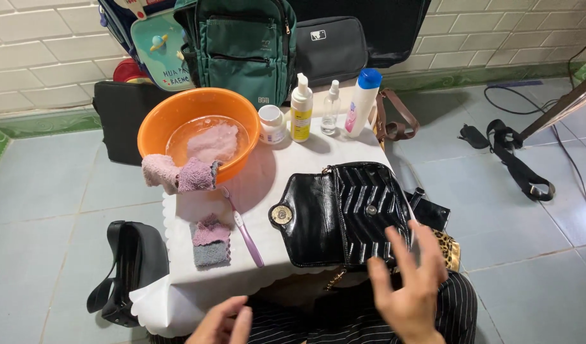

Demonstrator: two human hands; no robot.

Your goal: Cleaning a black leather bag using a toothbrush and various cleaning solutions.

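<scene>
I hover my right hand (pixel 409 286), fingers spread and empty, just over the open glossy black quilted handbag (pixel 341 213); my left hand (pixel 224 323) hangs loosely curled, empty, so wiping seems next.

Bare hands, left (pixel 221 323) and right (pixel 409 285); black trousers (pixel 455 299) with thin white pinstripes

Taking the open black handbag (pixel 340 213) as landmark: bare white cloth is left just behind it, before the row of bottles (pixel 331 105). To its left, passage is narrowed by a purple toothbrush (pixel 244 228) and folded cloth (pixel 210 241). Farther left and behind, the way is blocked by the orange basin (pixel 199 127).
</scene>
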